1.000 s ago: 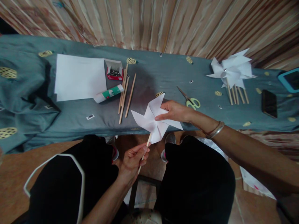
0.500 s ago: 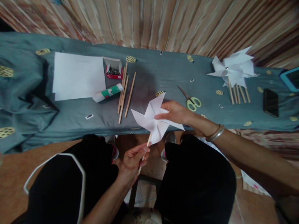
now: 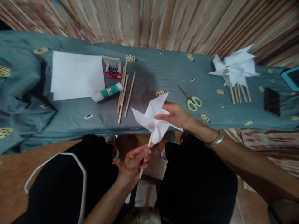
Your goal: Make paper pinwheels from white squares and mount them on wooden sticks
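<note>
A white paper pinwheel (image 3: 149, 119) is held up over the front edge of the table. My left hand (image 3: 135, 161) is closed round its thin wooden stick (image 3: 149, 141), below the paper blades. My right hand (image 3: 176, 115) grips the paper from the right, with the thumb pressed on the front near the pinwheel's middle and the fingers behind. The thumb is over or close to the centre, so the fastening there cannot be made out.
White paper sheets (image 3: 77, 76), a red box of small metal pins (image 3: 113, 70), a glue stick (image 3: 108, 92) and loose wooden sticks (image 3: 129, 95) lie left. Green-handled scissors (image 3: 192, 101) lie right of centre. Farther right are finished-looking pinwheels (image 3: 243, 63), a black phone (image 3: 272, 102) and a blue-edged device (image 3: 288, 79).
Both hands keep their hold on the pinwheel, which has shifted very slightly. My right wrist and forearm have dropped a little lower.
</note>
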A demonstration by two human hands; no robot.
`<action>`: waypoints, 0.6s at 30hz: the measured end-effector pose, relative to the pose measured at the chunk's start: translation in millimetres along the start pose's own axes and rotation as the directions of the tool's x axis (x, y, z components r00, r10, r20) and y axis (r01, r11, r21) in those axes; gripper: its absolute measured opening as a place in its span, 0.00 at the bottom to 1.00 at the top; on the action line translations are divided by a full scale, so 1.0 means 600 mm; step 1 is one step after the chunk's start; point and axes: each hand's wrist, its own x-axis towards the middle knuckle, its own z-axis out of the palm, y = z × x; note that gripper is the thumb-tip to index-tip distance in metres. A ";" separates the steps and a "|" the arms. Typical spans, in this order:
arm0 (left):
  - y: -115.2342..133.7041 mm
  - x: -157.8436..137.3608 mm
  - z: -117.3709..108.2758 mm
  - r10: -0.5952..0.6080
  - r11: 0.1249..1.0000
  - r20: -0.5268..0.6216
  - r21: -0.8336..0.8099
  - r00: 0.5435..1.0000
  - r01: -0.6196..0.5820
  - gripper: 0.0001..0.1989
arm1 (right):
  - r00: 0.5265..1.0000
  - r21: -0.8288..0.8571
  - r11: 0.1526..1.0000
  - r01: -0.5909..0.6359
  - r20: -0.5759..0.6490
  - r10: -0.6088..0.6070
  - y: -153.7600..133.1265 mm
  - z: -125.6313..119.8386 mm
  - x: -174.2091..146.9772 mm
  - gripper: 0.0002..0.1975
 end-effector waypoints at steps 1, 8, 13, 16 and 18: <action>0.000 -0.001 0.001 -0.008 1.000 0.008 -0.005 1.000 0.008 0.19 | 1.000 0.007 1.000 -0.004 -0.007 0.004 0.001 0.001 -0.001 0.11; 0.005 -0.005 0.005 -0.080 0.995 0.020 -0.056 0.997 0.081 0.19 | 0.999 -0.015 1.000 0.003 -0.035 -0.003 -0.003 0.005 -0.011 0.11; 0.006 -0.010 0.008 -0.133 0.985 0.027 -0.110 0.991 0.135 0.20 | 0.999 -0.057 0.998 -0.006 -0.045 0.004 -0.005 0.008 -0.018 0.12; 0.004 -0.011 0.008 -0.154 0.976 0.050 -0.148 0.987 0.160 0.20 | 0.998 -0.044 0.999 0.006 -0.064 -0.009 -0.003 0.013 -0.021 0.13; 0.003 -0.010 0.009 -0.165 0.970 0.066 -0.172 0.984 0.174 0.20 | 0.997 -0.028 1.000 0.013 -0.079 -0.015 -0.003 0.016 -0.023 0.12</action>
